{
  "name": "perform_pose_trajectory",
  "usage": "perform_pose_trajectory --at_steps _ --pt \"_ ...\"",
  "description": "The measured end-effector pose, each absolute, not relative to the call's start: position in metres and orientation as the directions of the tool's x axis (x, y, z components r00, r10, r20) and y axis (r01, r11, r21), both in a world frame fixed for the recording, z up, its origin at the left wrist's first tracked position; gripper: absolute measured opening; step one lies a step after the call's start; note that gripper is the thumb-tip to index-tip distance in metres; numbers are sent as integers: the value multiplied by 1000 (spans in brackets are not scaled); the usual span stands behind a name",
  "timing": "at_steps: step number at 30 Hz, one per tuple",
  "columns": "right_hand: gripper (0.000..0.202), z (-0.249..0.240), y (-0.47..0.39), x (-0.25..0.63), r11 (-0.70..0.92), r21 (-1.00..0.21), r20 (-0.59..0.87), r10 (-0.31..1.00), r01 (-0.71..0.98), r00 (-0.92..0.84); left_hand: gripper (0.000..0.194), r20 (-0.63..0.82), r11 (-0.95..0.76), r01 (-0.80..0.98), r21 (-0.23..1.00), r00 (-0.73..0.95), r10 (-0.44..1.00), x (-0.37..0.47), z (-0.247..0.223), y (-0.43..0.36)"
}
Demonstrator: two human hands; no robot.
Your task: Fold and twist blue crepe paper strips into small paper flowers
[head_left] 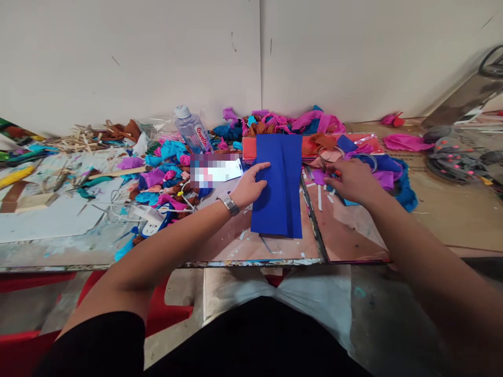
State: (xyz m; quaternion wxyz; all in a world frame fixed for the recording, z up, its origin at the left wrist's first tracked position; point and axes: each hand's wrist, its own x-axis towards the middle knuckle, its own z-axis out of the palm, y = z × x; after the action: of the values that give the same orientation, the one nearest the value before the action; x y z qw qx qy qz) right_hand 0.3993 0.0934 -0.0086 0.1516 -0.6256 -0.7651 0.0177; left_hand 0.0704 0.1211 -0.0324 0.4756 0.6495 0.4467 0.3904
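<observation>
Your black shirt nearest, your left hand touching a blue sheet, fingers apart, your right hand by coloured scraps, grip unclear.

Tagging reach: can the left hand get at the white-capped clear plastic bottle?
Probably yes: the left hand could pass over the white-screened rectangular phone; nothing tall blocks the bottle.

We can make out one brand: the clear plastic bottle with the white cap carries a red-and-white label, on which we read what looks like "Ganten", the lettering running aslant. On the lit phone we see tiny dark marks, too small for us to read, and coarse pixel blocks cover part of its screen.
</observation>
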Motion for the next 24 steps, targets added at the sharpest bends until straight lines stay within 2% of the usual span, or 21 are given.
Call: perform_pose_trajectory --at_steps 2,4,7,9,11,14,17,19,22,24 --pt "30 -3 78 397 194 -287 294 950 938 -106 69 71 -128 177 976 296 952 73 -31 126" --pt "29 3 55 388 230 -512 297 951 827 -80 68 80 -144 201 969 298 951 74 -29 127" --pt "35 5 9 366 164 -891 145 986 422 -76 66 113 -212 297 931 317 941 72 -26 118" --pt "40 0 -25 350 -22 -993 -40 987 116 -155 65 141 -253 306 918 345 928 68 -24 106" --pt "42 -11 -58 336 -213 -968 -178 955 -129 -236 64 116 -243 308 920 379 918 63 -25 92" --pt "44 -32 -99 321 -409 -849 -305 897 -336 -320 62 3 -122 263 957 410 912 58 -26 69" --pt "40 -53 -128 311 -486 -792 -368 863 -369 -347 61 -123 81 106 991 487 865 54 -26 49" --pt "36 -63 -141 307 -507 -777 -389 853 -372 -349 58 -206 194 78 978 517 831 51 -26 37" --pt "36 -73 -154 302 -500 -774 -385 858 -388 -339 60 -243 238 84 968 564 789 49 -33 22" --pt "36 -77 -159 299 -495 -774 -383 862 -395 -331 62 -231 192 127 973 551 802 50 -39 17"
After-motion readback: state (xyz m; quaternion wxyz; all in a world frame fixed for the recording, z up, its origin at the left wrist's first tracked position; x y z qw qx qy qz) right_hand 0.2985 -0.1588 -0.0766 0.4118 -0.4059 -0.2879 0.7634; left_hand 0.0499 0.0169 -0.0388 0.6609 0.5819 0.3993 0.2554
